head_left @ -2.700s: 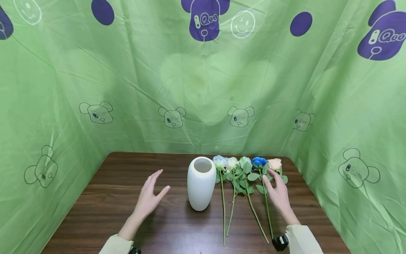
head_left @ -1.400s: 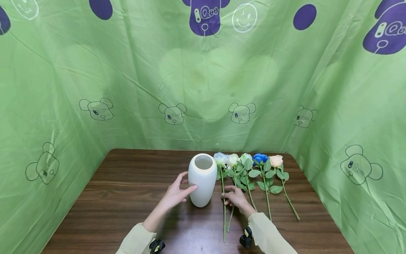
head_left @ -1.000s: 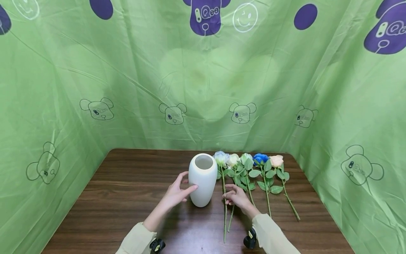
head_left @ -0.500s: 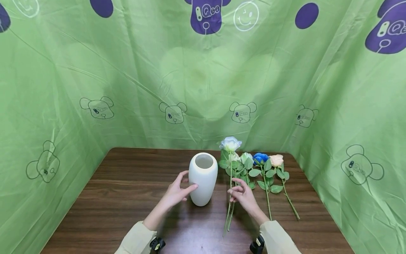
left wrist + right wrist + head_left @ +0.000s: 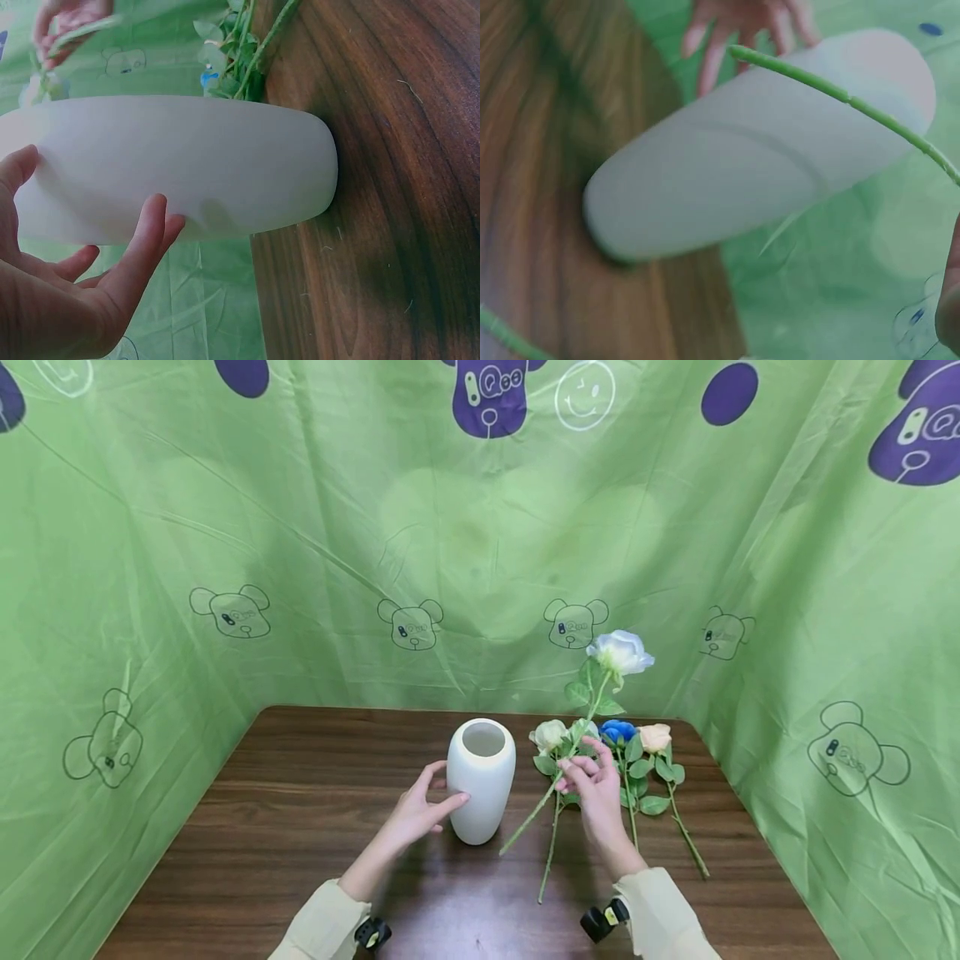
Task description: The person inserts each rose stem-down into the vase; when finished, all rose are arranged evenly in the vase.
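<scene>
In the head view we count one white vase (image 5: 480,789) held wide by the left hand (image 5: 412,817), one pale-blue rose (image 5: 621,653) pinched by the right hand (image 5: 596,789), and four roses (image 5: 618,732) beneath and beside it. In the left wrist view, fingers (image 5: 148,229) touch the vase; in the right, one stem (image 5: 847,97) crosses before it.

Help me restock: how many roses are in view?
5. The right hand pinches a pale blue rose; on the table, left to right, lie a cream rose, partly hidden pale green rose, blue rose and peach rose.

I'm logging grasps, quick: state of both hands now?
Left hand: holding the white vase.
Right hand: pinching the pale blue flower by its stem.
</scene>
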The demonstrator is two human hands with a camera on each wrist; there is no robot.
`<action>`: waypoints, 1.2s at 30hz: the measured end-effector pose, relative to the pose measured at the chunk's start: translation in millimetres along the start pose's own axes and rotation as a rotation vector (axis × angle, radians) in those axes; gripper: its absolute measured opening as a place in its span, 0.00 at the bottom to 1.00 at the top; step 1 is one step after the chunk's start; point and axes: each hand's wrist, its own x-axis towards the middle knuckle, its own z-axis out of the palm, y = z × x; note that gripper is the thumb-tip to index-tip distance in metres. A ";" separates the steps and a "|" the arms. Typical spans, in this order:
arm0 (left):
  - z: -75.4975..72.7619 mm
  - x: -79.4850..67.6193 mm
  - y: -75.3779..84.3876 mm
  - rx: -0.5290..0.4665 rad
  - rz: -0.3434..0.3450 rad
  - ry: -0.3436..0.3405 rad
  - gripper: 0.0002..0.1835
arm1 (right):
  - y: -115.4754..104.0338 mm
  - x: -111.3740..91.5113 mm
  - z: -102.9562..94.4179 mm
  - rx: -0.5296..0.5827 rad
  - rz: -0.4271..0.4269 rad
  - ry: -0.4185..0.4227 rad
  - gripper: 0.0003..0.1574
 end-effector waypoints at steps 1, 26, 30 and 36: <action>0.0 0.3 -0.1 0.001 0.002 0.000 0.32 | -6.9 2.1 5.0 0.032 0.010 0.024 0.27; -0.2 2.2 0.8 -0.011 -0.017 -0.007 0.32 | -78.9 64.2 70.3 0.069 -0.160 0.168 0.32; -0.2 1.8 1.1 -0.012 -0.008 -0.013 0.33 | -72.4 60.9 76.7 -0.050 -0.151 0.046 0.32; -0.6 1.9 0.3 -0.010 -0.007 -0.015 0.33 | -69.8 54.5 87.9 -0.159 -0.127 -0.135 0.30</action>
